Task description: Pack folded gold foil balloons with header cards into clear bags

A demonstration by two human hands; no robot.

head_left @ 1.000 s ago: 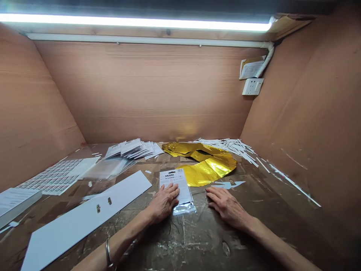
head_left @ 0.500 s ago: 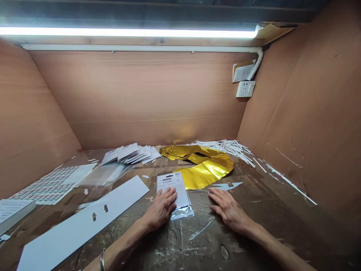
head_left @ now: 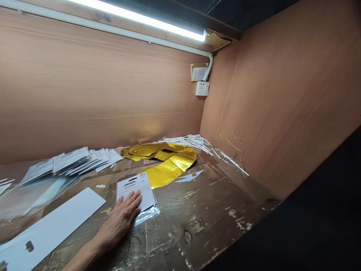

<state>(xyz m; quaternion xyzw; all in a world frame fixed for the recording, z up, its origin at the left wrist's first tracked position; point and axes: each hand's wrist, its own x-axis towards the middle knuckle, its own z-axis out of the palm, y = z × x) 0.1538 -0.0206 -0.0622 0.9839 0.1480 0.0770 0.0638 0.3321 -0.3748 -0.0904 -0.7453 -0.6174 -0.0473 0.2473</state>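
A lit tube light (head_left: 146, 18) runs above the far wall (head_left: 98, 86), and below it a white pipe (head_left: 113, 29) bends down at the right corner toward a white socket (head_left: 202, 89), with papers (head_left: 199, 72) just above. On the scuffed brown surface (head_left: 169, 235), a folded gold foil strip (head_left: 175, 166) lies toward the far middle, thin white strips (head_left: 194, 141) heaped beyond it to the right. A long white board (head_left: 64, 222) with a cut-out lies near left.
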